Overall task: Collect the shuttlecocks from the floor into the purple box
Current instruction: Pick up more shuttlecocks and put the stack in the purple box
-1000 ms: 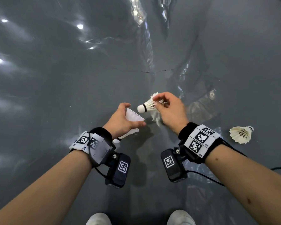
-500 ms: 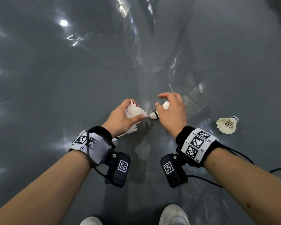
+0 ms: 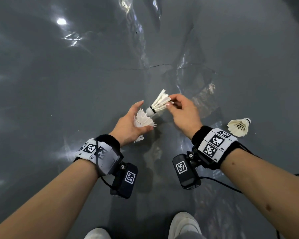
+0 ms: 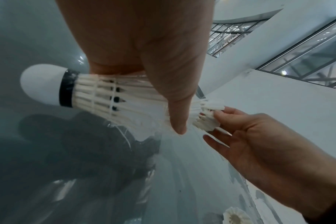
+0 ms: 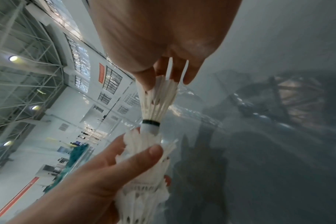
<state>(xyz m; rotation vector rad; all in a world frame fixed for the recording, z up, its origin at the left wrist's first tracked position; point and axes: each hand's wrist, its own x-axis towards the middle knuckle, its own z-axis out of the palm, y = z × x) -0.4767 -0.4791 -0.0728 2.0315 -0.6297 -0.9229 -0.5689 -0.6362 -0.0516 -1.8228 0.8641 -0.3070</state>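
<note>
White feathers fill both hands rn. Left hand [image 3: 131, 124] holds a stack of shuttlecocks [image 3: 143, 120] lying across the palm, thumb curled over the feathers, other fingers mostly straight. In the right wrist view the stack looks like 2 or more pushed into each other, can't tell how many. Right hand [image 3: 183, 112] pinches one more shuttlecock [image 3: 158, 105] by the feather tips w/ thumb & fingers, its round white nose pointing down into the open end of the stack, just touching or about to go in.

So some birdies are picked up, but none are in the purple box yet, & the box isn't in any view. One more shuttlecock on the floor [image 3: 238, 127] lies on its side, near the right wrist, not touched. My guess: this one gets pushed into the stack, then the floor one gets picked up, then all go to the box
</note>
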